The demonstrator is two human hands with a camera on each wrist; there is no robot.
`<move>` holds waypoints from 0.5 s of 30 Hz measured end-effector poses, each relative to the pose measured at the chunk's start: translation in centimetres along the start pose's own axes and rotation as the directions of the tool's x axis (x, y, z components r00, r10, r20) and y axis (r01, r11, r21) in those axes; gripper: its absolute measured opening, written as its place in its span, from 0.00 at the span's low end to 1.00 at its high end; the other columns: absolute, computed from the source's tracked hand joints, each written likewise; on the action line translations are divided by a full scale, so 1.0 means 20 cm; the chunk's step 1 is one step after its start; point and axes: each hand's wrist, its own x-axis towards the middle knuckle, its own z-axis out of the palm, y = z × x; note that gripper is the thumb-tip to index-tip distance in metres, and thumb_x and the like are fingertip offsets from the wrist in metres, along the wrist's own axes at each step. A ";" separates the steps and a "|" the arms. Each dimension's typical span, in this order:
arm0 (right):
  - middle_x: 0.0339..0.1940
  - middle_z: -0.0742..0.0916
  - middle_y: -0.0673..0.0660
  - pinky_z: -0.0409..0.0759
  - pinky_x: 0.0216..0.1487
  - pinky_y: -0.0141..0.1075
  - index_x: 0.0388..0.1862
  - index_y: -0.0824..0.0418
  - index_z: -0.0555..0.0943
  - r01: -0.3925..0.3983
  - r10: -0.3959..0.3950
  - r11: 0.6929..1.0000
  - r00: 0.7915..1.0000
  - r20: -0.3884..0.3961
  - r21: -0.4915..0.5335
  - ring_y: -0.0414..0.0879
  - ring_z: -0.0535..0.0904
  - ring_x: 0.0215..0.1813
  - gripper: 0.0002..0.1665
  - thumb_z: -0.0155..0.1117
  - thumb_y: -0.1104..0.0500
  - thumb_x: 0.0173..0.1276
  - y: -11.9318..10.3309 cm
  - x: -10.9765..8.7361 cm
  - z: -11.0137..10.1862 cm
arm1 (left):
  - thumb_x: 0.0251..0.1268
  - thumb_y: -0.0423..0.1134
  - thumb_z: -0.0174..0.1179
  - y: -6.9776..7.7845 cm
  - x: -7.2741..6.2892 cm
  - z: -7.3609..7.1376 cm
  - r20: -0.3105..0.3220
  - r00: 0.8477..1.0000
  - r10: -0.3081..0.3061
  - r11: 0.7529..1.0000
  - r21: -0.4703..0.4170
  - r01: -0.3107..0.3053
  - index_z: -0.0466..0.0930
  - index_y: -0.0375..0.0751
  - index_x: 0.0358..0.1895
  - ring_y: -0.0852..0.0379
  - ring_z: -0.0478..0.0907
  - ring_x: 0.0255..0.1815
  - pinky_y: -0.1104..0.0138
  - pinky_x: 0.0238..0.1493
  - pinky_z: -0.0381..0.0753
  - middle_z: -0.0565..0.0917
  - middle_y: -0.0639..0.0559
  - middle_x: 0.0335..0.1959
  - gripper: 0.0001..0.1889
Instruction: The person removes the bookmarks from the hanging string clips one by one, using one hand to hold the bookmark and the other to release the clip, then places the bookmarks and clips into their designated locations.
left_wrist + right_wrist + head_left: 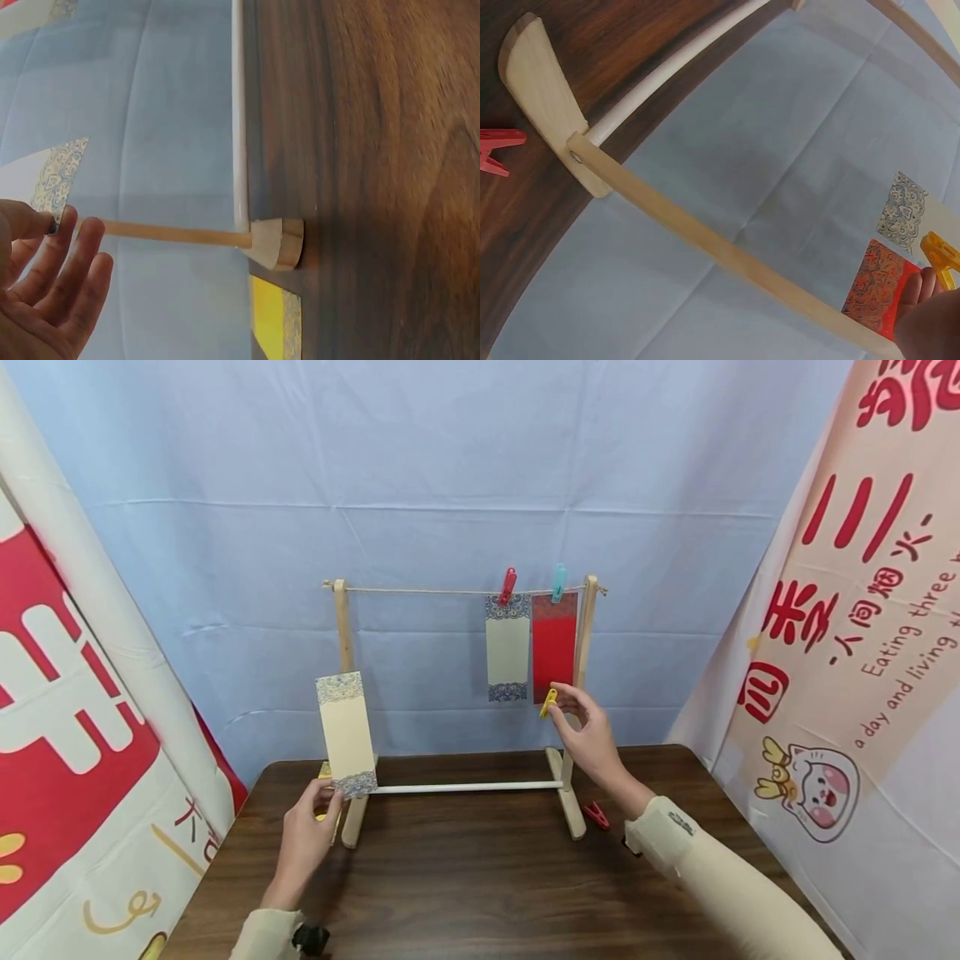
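Note:
A cream card (347,727) with blue patterned ends tilts slightly in my left hand (303,831); thumb and fingers pinch its lower edge. In the left wrist view the card's patterned end (60,176) shows between thumb and fingertips. My right hand (588,735) pinches a yellow clothespin (549,702) in front of the hanging red card (555,639). That red card hangs from the string (420,591) by a light blue clothespin (558,583). Beside it, a pale patterned card (507,652) hangs under a red clothespin (507,586).
The string spans a wooden rack (342,622) with a white bottom bar (465,787). Another red clothespin (596,814) lies on the brown table (465,885), right of the rack's foot. A yellow card (268,319) sits by the left foot. A light blue cloth (450,460) hangs behind.

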 end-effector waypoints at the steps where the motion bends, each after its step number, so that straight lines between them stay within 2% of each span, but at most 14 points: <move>1: 0.51 0.84 0.78 0.80 0.60 0.27 0.66 0.79 0.78 -0.004 0.004 1.000 1.000 0.000 0.002 0.59 0.81 0.52 0.23 0.65 0.78 0.73 0.00 -0.01 -0.01 | 0.80 0.32 0.63 0.00 0.00 -0.01 0.001 1.000 0.000 1.000 0.002 0.000 0.81 0.33 0.57 0.42 0.89 0.43 0.45 0.49 0.87 0.91 0.42 0.42 0.10; 9: 0.51 0.84 0.78 0.81 0.58 0.27 0.67 0.81 0.76 -0.037 0.037 0.999 0.999 -0.014 0.004 0.66 0.81 0.52 0.24 0.66 0.77 0.73 0.02 -0.04 -0.03 | 0.80 0.32 0.63 -0.01 -0.02 -0.04 0.003 1.000 -0.005 1.000 0.020 0.005 0.80 0.32 0.57 0.41 0.89 0.43 0.43 0.49 0.87 0.91 0.41 0.41 0.10; 15: 0.52 0.84 0.78 0.81 0.57 0.26 0.65 0.80 0.77 -0.068 0.068 0.998 0.997 -0.020 -0.014 0.60 0.82 0.51 0.23 0.67 0.77 0.72 0.05 -0.08 -0.05 | 0.79 0.30 0.64 -0.03 -0.03 -0.06 -0.014 1.000 0.020 0.998 0.052 -0.019 0.81 0.31 0.56 0.41 0.89 0.42 0.44 0.47 0.87 0.92 0.41 0.40 0.10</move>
